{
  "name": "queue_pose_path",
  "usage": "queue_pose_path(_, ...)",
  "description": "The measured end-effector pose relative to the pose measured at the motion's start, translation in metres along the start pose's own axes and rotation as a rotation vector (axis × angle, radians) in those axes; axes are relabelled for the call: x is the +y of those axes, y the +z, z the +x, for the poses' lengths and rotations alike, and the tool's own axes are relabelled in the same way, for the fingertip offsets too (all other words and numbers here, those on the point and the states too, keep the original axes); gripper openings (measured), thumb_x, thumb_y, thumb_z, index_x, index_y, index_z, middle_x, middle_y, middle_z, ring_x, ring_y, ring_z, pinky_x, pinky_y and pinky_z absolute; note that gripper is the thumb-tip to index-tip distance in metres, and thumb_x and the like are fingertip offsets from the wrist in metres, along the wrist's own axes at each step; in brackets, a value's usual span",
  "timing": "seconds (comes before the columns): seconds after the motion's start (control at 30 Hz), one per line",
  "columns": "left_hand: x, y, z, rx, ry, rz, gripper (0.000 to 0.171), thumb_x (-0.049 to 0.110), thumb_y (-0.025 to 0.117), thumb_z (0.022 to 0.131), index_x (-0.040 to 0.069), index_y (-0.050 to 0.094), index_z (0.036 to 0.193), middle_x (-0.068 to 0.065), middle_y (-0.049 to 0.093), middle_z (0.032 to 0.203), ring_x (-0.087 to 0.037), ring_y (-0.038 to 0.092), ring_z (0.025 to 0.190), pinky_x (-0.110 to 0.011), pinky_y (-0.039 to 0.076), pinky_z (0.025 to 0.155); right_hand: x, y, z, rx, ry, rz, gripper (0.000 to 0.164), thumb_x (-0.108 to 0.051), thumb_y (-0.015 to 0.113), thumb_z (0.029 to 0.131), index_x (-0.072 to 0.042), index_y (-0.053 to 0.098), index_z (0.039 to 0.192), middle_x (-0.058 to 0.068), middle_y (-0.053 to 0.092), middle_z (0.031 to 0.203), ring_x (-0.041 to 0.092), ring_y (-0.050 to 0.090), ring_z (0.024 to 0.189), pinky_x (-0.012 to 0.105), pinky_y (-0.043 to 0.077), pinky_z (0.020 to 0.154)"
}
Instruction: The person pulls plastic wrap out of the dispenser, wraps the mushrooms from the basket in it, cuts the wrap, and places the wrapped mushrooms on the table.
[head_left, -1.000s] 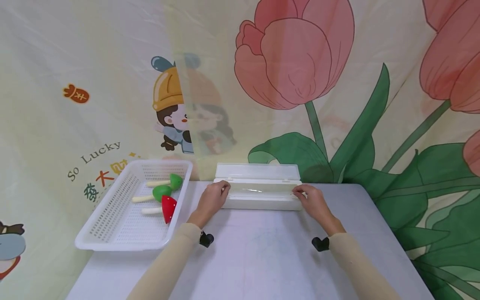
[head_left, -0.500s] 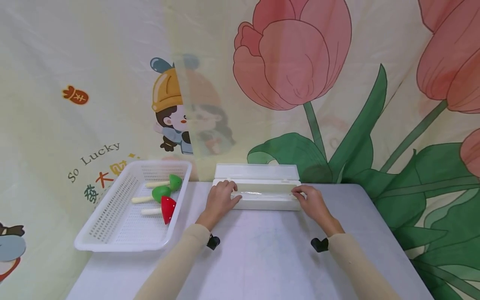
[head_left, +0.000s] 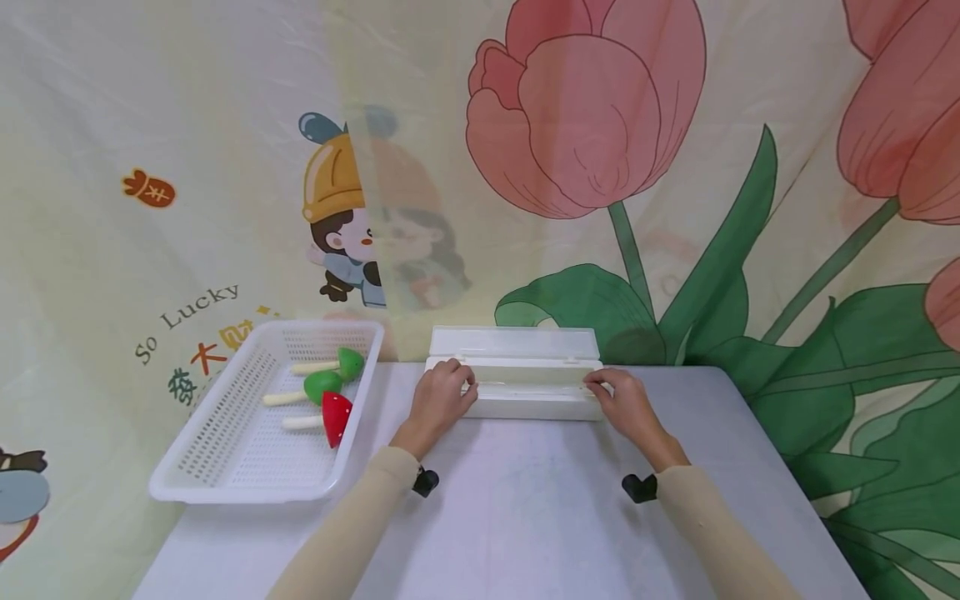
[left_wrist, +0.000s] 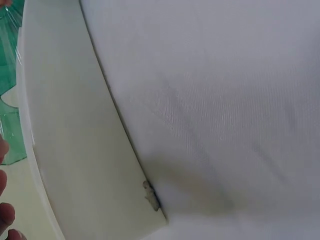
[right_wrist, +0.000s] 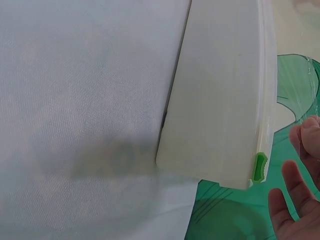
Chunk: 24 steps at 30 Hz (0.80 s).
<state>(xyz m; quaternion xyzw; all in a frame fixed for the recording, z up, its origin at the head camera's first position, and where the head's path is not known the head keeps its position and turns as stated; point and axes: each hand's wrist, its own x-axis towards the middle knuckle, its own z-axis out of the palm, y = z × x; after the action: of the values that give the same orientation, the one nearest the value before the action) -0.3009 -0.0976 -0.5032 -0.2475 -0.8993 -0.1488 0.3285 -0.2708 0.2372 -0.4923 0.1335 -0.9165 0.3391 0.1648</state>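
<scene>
A long white cling film dispenser box [head_left: 540,408] lies across the back of the table, its lid [head_left: 513,342] raised behind. Over its opening, clear cling film [head_left: 525,389] stretches from side to side. My left hand [head_left: 442,396], near the left end, pinches the film's edge between thumb and finger. At the right end, my right hand [head_left: 621,402] pinches the film too; in the right wrist view its thumb and index finger meet on the clear sheet [right_wrist: 310,90], the other fingers bent loosely. The left wrist view catches only fingertips [left_wrist: 6,212] beside the box's front wall.
A white perforated basket [head_left: 217,492] stands on the left of the table. Inside lie a red spotted toy mushroom [head_left: 337,419] and two green-topped ones [head_left: 323,387]. A green slider [right_wrist: 259,167] sits on the box's edge. Behind hangs a printed curtain [head_left: 247,125].
My left hand has shifted right from the box's left end; its thumb and finger, apart half a second ago, have come together. The right hand has held its place.
</scene>
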Motion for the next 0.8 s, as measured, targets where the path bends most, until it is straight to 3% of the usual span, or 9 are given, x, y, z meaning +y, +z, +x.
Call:
queue_pose_path(0.13, -0.003, -0.002, 0.001, -0.039, 0.007, -0.015, 0.009, 0.013, 0.08, 0.082, 0.012, 0.072, 0.078, -0.001, 0.065, 0.076, -0.022, 0.062, 0.068, -0.035, 0.052, 0.057, -0.001, 0.0, 0.0, 0.0, 0.005, 0.0, 0.013, 0.0, 0.069, 0.095, 0.0, 0.075, 0.108, 0.016, 0.075, 0.106, 0.035, 0.068, 0.106, 0.053, 0.056, 0.092)
queue_pose_path(0.27, -0.004, -0.003, 0.001, -0.115, -0.03, -0.024, 0.008, 0.017, 0.076, 0.084, 0.013, 0.07, 0.081, 0.001, 0.065, 0.078, -0.02, 0.061, 0.071, -0.033, 0.051, 0.059, -0.001, 0.0, 0.0, 0.004, 0.001, -0.005, 0.013, 0.0, 0.069, 0.095, 0.0, 0.075, 0.107, 0.016, 0.076, 0.106, 0.035, 0.068, 0.106, 0.053, 0.056, 0.091)
queue_pose_path(0.47, 0.001, -0.003, 0.002, -0.22, -0.1, -0.033, 0.024, 0.031, 0.079, 0.084, 0.016, 0.064, 0.094, 0.0, 0.064, 0.087, -0.023, 0.062, 0.078, -0.036, 0.051, 0.063, -0.001, 0.0, 0.0, 0.023, -0.018, -0.006, 0.013, 0.0, 0.071, 0.094, 0.001, 0.076, 0.106, 0.016, 0.076, 0.105, 0.035, 0.069, 0.104, 0.053, 0.057, 0.09)
queue_pose_path(0.7, 0.008, 0.002, 0.004, -0.187, -0.135, -0.007, 0.033, 0.03, 0.082, 0.085, 0.013, 0.067, 0.109, -0.007, 0.069, 0.102, -0.03, 0.067, 0.091, -0.041, 0.056, 0.074, -0.001, 0.0, -0.001, 0.021, -0.022, 0.003, 0.012, 0.0, 0.071, 0.094, 0.0, 0.076, 0.105, 0.016, 0.076, 0.105, 0.035, 0.069, 0.104, 0.053, 0.056, 0.091)
queue_pose_path(0.8, 0.01, 0.002, 0.007, -0.228, -0.163, -0.014, 0.039, 0.031, 0.08, 0.088, 0.011, 0.068, 0.119, -0.009, 0.07, 0.115, -0.033, 0.066, 0.104, -0.046, 0.055, 0.083, -0.001, 0.0, -0.002, 0.022, -0.024, 0.003, 0.012, 0.0, 0.071, 0.094, 0.001, 0.076, 0.105, 0.016, 0.076, 0.104, 0.035, 0.069, 0.104, 0.053, 0.056, 0.091)
